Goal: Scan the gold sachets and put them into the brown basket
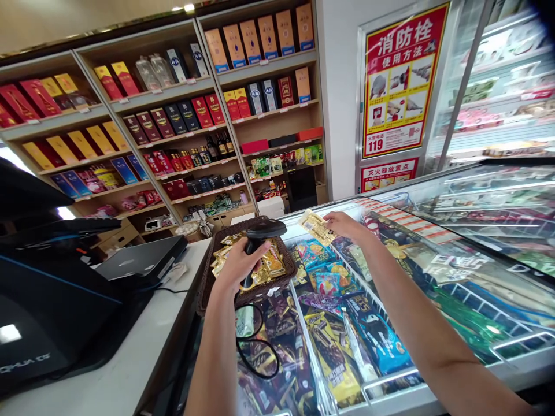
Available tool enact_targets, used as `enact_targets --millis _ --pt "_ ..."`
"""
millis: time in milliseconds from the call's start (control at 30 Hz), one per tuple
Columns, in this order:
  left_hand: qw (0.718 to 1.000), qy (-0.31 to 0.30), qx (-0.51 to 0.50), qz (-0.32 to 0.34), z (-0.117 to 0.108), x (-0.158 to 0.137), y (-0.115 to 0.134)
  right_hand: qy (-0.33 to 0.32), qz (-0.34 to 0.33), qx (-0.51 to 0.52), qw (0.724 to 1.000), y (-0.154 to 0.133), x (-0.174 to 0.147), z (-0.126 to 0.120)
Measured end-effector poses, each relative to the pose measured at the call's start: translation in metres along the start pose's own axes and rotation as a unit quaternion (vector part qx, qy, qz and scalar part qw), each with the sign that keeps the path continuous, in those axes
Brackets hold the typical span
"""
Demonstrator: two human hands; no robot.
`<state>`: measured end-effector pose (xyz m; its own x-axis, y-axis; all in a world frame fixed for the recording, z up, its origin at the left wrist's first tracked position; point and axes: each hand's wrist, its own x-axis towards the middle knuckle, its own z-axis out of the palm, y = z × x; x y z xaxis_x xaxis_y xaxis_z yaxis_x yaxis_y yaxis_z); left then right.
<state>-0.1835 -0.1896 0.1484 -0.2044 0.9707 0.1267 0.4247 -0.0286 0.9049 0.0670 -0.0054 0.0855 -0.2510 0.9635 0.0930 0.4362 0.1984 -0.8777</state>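
While the right hand pinches 1 small gold packet by its near end, between thumb and fingers, that packet hangs tilted above the glass of the chest freezer, to the right of the barcode scanner and apart from it; the left hand is wrapped round the scanner's black handle, thumb across the near side, though some of its fingers are hidden behind the grip; scanner and hand are over a brown wicker basket, where more gold packets lie heaped, some with orange print; a black cable loops below the basket, over dark brown wrapped packs; the basket stands at the freezer's left end, just beside the white counter

Under the glass, white wire dividers part the frozen goods: a yellow pack, a blue pack and green wrappers farther right; on the counter to the left stand a black machine and a flat dark device; behind, wooden shelves carry rows of boxed goods and bottles; on the wall beside them hangs a red and yellow sign bearing the number 119; lit shelves of goods show at the far right
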Motion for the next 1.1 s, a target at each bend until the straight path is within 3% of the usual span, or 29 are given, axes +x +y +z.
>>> enact_targets --millis 233,600,767,900,1100 --pt "1.000 -0.016 0.009 0.018 0.017 -0.001 0.004 -0.039 0.006 0.067 0.997 -0.009 -0.011 -0.004" --pt "1.000 -0.016 0.016 0.012 0.017 -0.002 0.007 -0.036 0.017 0.069 0.997 -0.006 -0.003 -0.004" --pt "0.999 0.029 0.024 0.015 0.005 -0.002 0.007 0.020 0.085 -0.065 0.994 0.017 0.016 -0.001" --pt "0.999 0.045 0.027 0.003 -0.009 -0.002 0.007 0.064 0.135 -0.230 0.962 0.051 0.030 -0.010" --pt "0.998 0.066 0.010 0.010 -0.022 -0.003 0.007 0.142 0.213 -0.257 0.932 0.091 0.031 -0.021"
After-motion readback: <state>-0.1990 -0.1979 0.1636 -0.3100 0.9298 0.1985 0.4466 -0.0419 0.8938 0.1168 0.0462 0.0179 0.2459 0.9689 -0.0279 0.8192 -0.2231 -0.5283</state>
